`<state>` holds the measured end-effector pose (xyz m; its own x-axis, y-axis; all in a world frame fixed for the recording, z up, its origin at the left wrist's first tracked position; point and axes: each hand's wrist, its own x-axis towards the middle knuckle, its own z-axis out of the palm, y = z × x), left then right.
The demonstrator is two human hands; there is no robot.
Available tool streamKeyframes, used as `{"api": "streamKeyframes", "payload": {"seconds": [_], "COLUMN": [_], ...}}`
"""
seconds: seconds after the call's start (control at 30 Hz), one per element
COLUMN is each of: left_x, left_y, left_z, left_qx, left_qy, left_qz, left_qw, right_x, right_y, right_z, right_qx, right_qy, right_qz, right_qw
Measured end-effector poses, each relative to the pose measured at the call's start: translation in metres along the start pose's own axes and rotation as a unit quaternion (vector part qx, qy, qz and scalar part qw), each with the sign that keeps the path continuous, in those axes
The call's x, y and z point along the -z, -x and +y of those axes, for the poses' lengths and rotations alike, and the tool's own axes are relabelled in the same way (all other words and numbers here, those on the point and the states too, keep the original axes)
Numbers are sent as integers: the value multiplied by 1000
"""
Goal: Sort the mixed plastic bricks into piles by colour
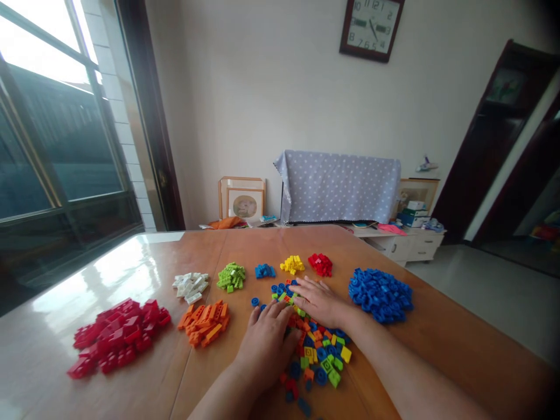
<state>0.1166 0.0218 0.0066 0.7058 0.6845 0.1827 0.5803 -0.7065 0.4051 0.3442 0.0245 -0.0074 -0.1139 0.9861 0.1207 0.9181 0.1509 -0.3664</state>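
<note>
A mixed pile of small colored bricks lies on the wooden table near its front. My left hand rests over the pile's left side, palm down, fingers spread a little. Farther forward and to the right, my right hand lies flat across the upper part of the pile with its fingers apart. Small blue round pieces lie just beyond the left fingertips. Both palms hide some of the bricks beneath them.
Sorted heaps surround the pile: dark red, orange, white, green, small blue, yellow, red and large blue. Beyond the table stands a low white cabinet.
</note>
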Motion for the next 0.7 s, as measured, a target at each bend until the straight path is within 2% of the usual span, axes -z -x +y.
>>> {"api": "streamKeyframes", "payload": {"seconds": [0.13,0.33,0.47,0.57,0.7], "left_x": [2,4,7,5,-2], "left_y": [5,15,22,22,19], "left_z": [6,14,22,25,26], "left_qx": [5,-19,-86,-139,-162], "left_qy": [-19,-30,-9,2,2], "left_qz": [9,25,-9,-60,-109], "left_qw": [1000,999,996,988,981], "right_x": [-1,12,20,21,14], "right_y": [7,22,24,20,11], "right_z": [5,7,9,14,28], "right_qx": [2,37,23,0,-15], "right_qy": [1,-7,-16,-44,-66], "right_qz": [-5,26,77,137,171], "right_qw": [1000,999,997,990,983]}}
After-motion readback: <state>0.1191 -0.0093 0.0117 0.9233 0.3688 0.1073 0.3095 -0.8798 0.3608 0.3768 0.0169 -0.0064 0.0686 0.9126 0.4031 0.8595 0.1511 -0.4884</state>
